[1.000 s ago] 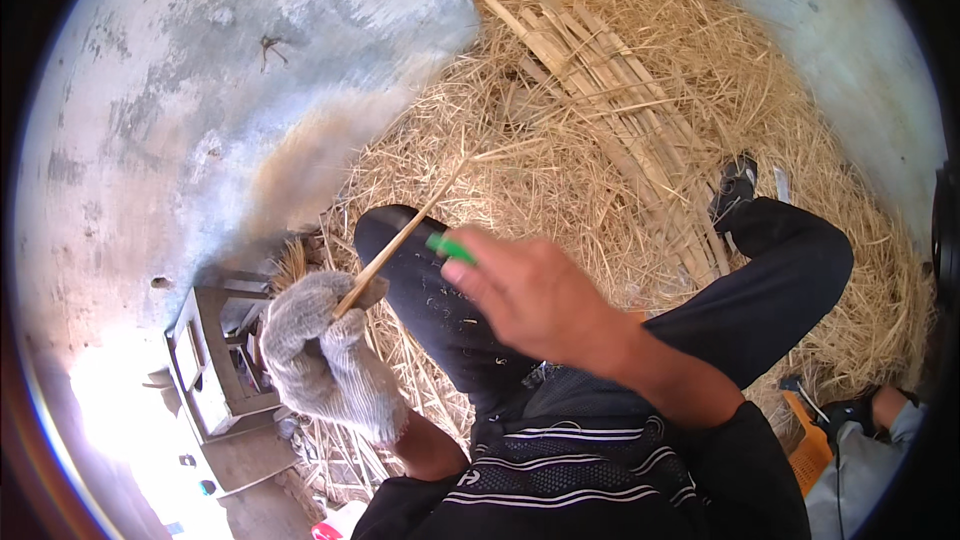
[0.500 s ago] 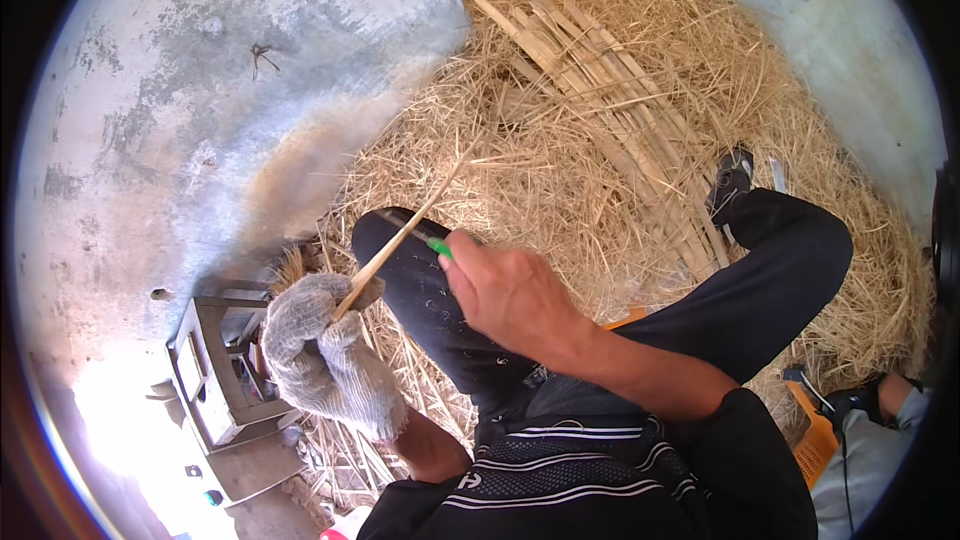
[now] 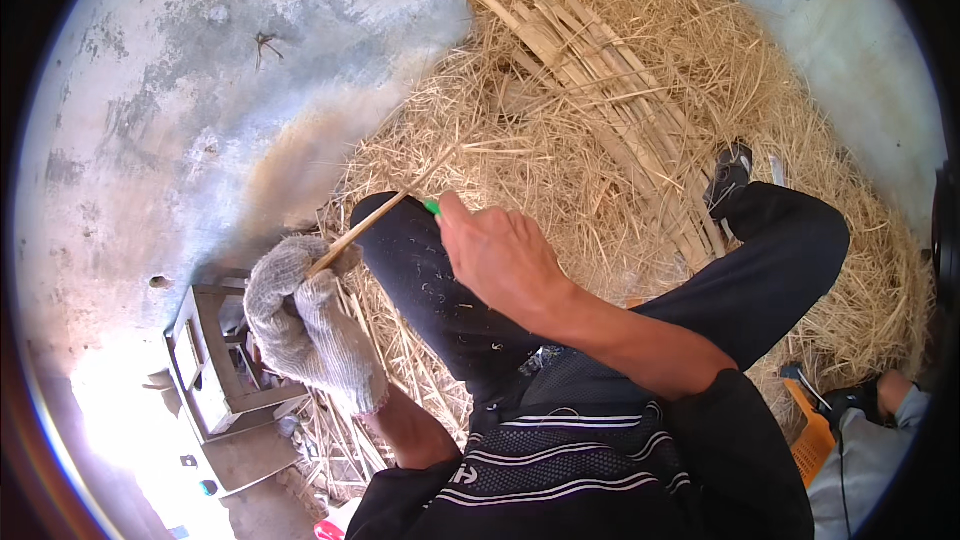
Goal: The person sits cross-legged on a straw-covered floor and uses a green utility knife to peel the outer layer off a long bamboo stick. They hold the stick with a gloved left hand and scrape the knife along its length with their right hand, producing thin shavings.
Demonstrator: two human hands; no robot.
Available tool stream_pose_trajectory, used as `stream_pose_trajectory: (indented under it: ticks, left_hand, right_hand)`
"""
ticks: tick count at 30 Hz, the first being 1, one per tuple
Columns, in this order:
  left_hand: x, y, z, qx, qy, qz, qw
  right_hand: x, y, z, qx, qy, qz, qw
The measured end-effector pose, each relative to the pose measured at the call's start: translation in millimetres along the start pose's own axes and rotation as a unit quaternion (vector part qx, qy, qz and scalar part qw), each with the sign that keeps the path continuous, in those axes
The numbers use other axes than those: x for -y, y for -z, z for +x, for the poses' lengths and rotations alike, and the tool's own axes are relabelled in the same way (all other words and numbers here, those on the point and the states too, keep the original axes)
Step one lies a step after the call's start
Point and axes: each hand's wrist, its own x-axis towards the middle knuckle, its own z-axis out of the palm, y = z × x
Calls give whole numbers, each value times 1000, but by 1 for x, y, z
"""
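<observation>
Gloved L hand (image 3: pixel 312 320) grips 1 thin strip (image 3: pixel 360 231); R hand (image 3: pixel 510 265) grips green-hdl tool (image 3: pixel 432 207).

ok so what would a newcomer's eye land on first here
Probably the gloved left hand, left of centre, gripping a thin pale strip. Near the middle, the bare right hand holds a green object. Toward the top, long flat strips lie on golden straw-like litter.

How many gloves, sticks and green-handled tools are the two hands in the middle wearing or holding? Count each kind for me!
Gloves: 1
Sticks: 1
Green-handled tools: 1
Total: 3
</observation>
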Motion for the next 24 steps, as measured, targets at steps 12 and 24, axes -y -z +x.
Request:
stream_pose_trajectory:
  ticks: [12, 24]
  left_hand:
    - [-6, -13, -3, -3, -11, 38, 999]
    - [-16, -1, -3, -62, -9, 83, 995]
  right_hand:
    - [-48, -14, 15, -17, -66, 9, 998]
    - [-12, -10, 8, 18, -55, 70, 996]
